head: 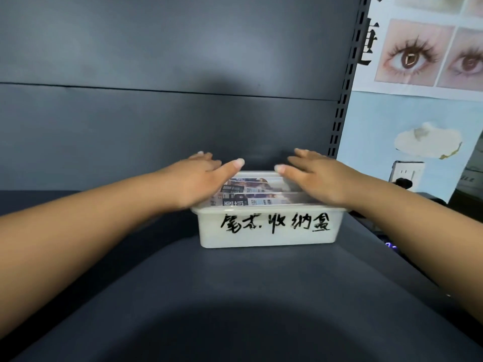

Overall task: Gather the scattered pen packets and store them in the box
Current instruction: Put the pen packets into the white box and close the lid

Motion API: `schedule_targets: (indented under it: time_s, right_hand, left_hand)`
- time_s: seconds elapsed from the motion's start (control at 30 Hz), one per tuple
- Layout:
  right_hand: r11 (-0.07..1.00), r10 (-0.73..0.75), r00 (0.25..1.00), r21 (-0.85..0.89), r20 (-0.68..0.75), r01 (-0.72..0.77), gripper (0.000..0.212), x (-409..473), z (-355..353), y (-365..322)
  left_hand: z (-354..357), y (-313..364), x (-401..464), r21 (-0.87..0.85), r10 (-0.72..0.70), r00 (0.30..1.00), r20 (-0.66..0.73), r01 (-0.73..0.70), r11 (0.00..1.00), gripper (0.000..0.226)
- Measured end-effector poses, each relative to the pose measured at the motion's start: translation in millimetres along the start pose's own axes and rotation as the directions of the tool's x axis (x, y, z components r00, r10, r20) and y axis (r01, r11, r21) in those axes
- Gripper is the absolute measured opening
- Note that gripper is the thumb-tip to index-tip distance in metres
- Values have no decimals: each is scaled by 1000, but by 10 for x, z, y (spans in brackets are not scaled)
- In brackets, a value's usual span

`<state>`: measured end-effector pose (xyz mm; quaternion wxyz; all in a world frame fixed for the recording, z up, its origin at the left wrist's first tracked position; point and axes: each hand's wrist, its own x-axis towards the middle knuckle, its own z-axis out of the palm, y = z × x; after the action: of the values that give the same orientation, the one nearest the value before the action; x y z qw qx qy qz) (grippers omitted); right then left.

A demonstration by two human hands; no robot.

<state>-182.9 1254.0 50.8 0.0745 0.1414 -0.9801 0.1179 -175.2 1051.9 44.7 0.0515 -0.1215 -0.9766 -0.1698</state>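
Step in hand, by the look of it: seating and squaring the load in the box (pixel 269 231), the white tub with handwritten black characters on its near wall.

Left of the box: left hand (pixel 201 176) laid over the left end of the rim, fingers nearly straight, thumb stretched inward above the contents, nothing gripped.

Inside the box: pen packets (pixel 251 194) stacked flat in printed rows, level with the rim or a little above it (exact height hard to judge). No stray packets visible on the dark shelf (pixel 235 296) in front of the box.

Right of the box: right hand (pixel 313 173) mirrored over the right end, fingers extended, resting flat, holding nothing.

For a clean finish: press evenly with both palms, straight down, avoiding any sideways shove likely to slide the light tub toward the back panel (pixel 156 113) behind the box. Check corners for raised packet edges before lifting off.
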Motion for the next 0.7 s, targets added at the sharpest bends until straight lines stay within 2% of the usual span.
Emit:
schedule_targets:
  time_s: [0.07,0.13,0.23,0.33,0.43,0.5,0.57,0.63,0.7]
  right_hand:
    - [1000,18,995,-12,102,-17,67,-103,-8,63]
    - [995,78,979,52,190,-89,66,-156,6,102]
    - [990,92,982,88,165,-108,62,-124,48,159]
    - [992,84,987,85,137,-96,57,-74,109,208]
    - [987,102,986,108,129,-116,45,-52,115,203]
    - [988,114,985,92,129,-126,39,-49,82,167]
    - [987,149,982,50,119,-156,35,-51,78,127]
    - [988,155,988,26,-2,-155,29,-64,109,115]
    - [986,165,976,8,-141,-165,32,-100,111,93]
  left_hand:
    - [17,-14,-42,-18,12,999,41,-11,1000,77]
    - [76,-15,-72,-39,11,996,94,-8,999,82]
    - [126,-12,-67,-84,27,992,122,-17,996,92]
    - [155,-29,-52,-28,24,996,81,-22,999,99]
    - [181,-29,-14,-48,11,999,38,-9,999,99]
    - [190,-48,27,-74,22,999,25,-20,997,93]
    - [192,-60,55,-143,22,1000,12,-20,989,69]
    - [189,-46,61,-240,23,1000,-15,-26,970,49]
    - [191,-54,44,-298,31,998,-58,-47,954,40]
